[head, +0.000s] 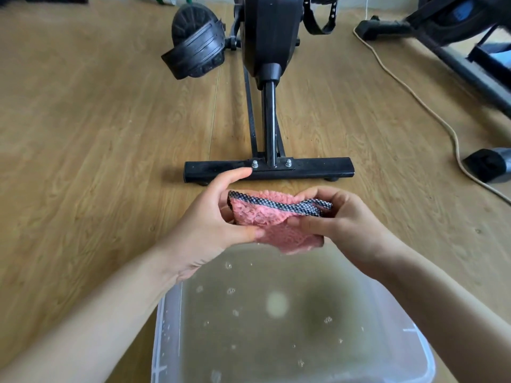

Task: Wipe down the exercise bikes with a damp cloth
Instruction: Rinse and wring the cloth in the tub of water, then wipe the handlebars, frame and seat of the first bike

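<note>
A pink fluffy cloth (272, 219) with a black-and-white checked edge is bunched between both hands, above the far end of a clear plastic tub (166, 327) of cloudy water. My left hand (210, 225) grips its left side, thumb pressed on the front. My right hand (345, 219) pinches its right side. Straight ahead stands a black exercise bike (269, 31); its rear floor bar (318, 167) lies just beyond my hands, and a strapped pedal (196, 42) sticks out to its left.
The floor is light wood laminate (96, 134). A second black bike frame (453, 51) stands at the right, with a beige cord (414, 98) trailing across the floor past its foot (489, 164). Bottles sit at the far wall, top left.
</note>
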